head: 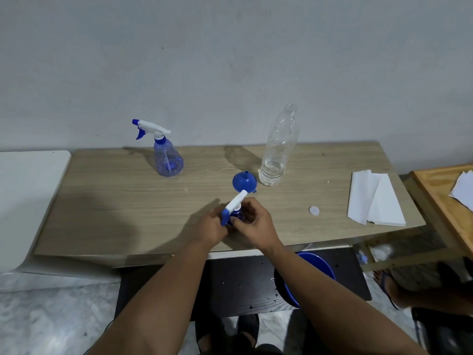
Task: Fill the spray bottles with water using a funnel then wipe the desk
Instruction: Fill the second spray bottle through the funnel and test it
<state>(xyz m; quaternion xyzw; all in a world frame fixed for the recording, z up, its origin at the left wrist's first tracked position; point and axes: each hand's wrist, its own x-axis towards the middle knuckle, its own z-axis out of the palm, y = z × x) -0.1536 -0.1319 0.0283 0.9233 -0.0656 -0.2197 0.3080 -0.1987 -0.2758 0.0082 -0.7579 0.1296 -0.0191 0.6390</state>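
Note:
Near the front edge of the wooden desk (128,201), both my hands hold a small blue spray bottle whose white and blue trigger head (234,204) sticks up between them. My left hand (211,228) grips the bottle's body, which it mostly hides. My right hand (252,222) has its fingers curled round the blue collar under the trigger head. Just behind lies a blue funnel (243,182), mouth down with its spout up. A second blue spray bottle (167,157) with its head on stands at the back left.
A clear plastic water bottle (277,152), uncapped and nearly empty, stands right of the funnel. Its white cap (314,210) lies on the desk. Folded white tissues (373,199) lie at the right end. A blue basin (314,271) sits on the floor under the desk edge.

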